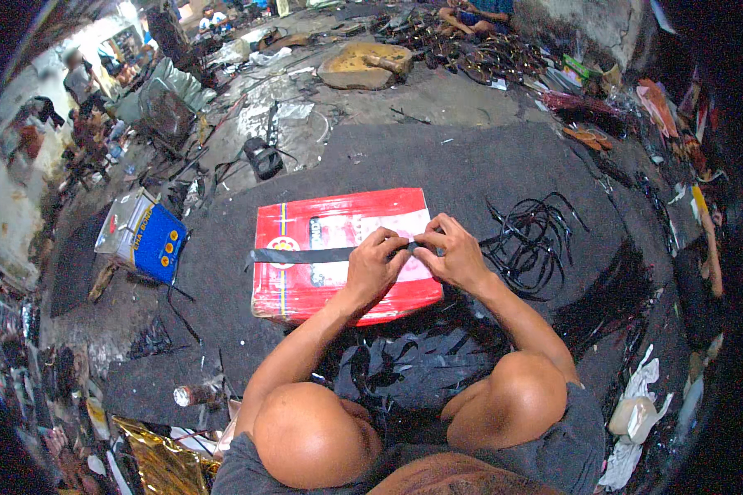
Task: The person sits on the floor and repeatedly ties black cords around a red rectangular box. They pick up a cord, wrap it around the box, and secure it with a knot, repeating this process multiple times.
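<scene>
In front of my knees lies a red box [322,289] with a white panel and a blue and yellow stripe. A flat black strap [305,256] runs across its top from the left edge toward my hands. Near the right end of the box, my left hand [377,262] pinches the strap, its fingertips close to those of my right hand. My right hand [454,254] pinches it too, just to the right. Fingers hide the part of the strap between them. Right of the box, a loose tangle of thin black strips [532,247] reaches toward my right hand.
Dark matting [371,157] lies under the box. A blue and white tin container [153,235] stands to the left. Black strips [413,363] pile between my knees. Farther off are a round wooden block [363,66], a heap of dark strips [487,62] and other people.
</scene>
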Demonstrator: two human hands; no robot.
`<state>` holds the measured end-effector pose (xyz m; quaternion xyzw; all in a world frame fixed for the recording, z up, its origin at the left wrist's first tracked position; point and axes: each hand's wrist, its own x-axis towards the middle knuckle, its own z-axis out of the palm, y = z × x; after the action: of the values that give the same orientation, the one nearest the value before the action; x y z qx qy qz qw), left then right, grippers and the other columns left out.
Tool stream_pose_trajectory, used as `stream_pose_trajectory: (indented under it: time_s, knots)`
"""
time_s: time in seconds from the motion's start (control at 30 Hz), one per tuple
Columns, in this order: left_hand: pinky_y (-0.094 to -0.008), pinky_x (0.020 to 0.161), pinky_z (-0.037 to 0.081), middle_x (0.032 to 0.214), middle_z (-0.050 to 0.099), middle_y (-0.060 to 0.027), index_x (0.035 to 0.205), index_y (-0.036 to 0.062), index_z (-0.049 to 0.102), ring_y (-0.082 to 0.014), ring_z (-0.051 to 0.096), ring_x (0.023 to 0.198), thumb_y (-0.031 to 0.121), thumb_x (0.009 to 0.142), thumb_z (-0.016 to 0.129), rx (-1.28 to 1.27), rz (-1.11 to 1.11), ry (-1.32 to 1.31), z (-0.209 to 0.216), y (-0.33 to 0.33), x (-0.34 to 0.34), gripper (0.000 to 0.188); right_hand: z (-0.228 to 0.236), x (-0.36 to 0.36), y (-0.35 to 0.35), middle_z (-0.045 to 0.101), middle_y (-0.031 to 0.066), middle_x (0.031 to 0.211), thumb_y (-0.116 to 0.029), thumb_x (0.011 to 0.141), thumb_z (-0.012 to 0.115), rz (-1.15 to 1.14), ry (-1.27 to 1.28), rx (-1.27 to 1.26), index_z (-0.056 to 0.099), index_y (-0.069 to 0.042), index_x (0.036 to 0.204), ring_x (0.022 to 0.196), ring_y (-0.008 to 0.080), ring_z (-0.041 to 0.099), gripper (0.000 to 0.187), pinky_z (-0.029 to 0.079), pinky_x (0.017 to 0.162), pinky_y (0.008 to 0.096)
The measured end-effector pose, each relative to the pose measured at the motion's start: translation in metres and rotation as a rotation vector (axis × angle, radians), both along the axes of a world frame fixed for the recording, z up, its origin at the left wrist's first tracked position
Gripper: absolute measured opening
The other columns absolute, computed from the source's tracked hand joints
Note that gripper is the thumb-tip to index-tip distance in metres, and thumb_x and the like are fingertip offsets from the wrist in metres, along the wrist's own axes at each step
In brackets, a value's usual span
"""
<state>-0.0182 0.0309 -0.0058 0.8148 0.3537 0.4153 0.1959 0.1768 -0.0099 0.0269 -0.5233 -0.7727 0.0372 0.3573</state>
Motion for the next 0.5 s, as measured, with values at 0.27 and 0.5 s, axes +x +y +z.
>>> stream_pose_trajectory:
  time_s: [0.27,0.5]
  knots:
    - [-0.0394,0.069,0.054,0.091,0.065,-0.0116,0.095,0.0041,0.072,-0.0292,0.067,0.081,0.015,0.084,0.074,0.102,-0.008,0.016,0.001,-0.003,0.0,0.015,-0.001,0.008,-0.003,0.061,0.0097,0.096,-0.017,0.084,0.073,0.104,-0.106,0.05,0.073,-0.005,0.096,0.089,0.0272,0.063,0.017,0.053,0.076,0.0369]
    - [-0.0377,0.068,0.054,0.084,0.065,-0.0105,0.09,0.0048,0.075,-0.0262,0.067,0.076,0.017,0.078,0.075,-0.126,-0.039,-0.001,0.006,-0.003,-0.007,0.018,-0.005,0.012,-0.003,0.06,0.0104,0.099,-0.02,0.081,0.077,0.161,0.013,-0.044,0.075,-0.006,0.097,0.089,0.0271,0.064,0.021,0.054,0.077,0.038]
